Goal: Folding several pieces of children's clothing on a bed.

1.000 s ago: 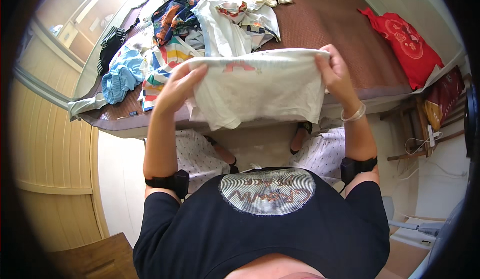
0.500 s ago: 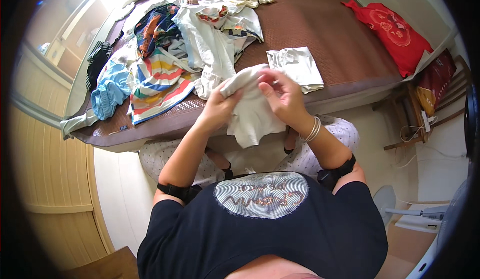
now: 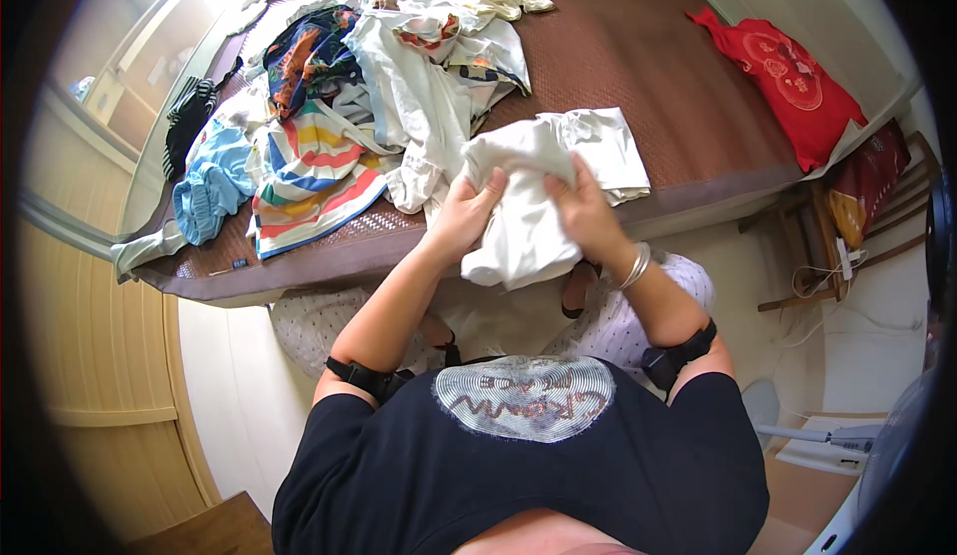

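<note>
White garment is held in the grip of left hand and right hand; even tension should smooth it. Folded cloth lies just beyond the grip.

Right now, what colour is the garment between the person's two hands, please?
The garment is white where it shows; the head view shows it best.

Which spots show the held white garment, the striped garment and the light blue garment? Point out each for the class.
Held white garment (image 3: 520, 224): head view, the middle of its bunched cloth.
Striped garment (image 3: 315, 184): head view, the middle of its spread stripes.
Light blue garment (image 3: 209, 194): head view, its crumpled middle.
</note>
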Motion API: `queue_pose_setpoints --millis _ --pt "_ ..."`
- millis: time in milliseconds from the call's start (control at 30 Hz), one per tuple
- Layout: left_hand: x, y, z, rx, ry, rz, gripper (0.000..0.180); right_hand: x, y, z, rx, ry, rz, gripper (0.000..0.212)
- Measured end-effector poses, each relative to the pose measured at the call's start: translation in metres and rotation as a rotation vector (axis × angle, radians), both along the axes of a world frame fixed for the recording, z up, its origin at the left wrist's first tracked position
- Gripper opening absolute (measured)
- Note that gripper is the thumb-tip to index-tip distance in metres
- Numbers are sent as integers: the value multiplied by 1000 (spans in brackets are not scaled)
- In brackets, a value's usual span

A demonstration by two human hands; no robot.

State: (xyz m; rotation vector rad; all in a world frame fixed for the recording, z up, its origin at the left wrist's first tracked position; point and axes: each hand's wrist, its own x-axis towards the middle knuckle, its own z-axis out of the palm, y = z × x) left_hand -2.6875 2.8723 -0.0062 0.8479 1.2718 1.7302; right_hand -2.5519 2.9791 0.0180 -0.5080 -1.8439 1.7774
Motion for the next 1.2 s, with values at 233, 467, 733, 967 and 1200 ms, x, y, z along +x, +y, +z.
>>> queue_pose_setpoints --millis 233,467,733,967,1200 --pt "-34 -11 2 77 176 94 44 4 139 13 -52 -42 -71 32" --pt "-60 -39 -20 -294 1369 744 51 11 156 -29 1179 -810 -607 54" --pt "-53 -40 -9 -211 1065 667 24 -23 95 -31 1409 -1041 -207 67" --pt "-15 -45 33 177 812 -20 42 -40 -16 11 904 196 75 80" --pt "-54 -55 21 -260 1245 403 78 -4 -25 72 472 221 205 25"
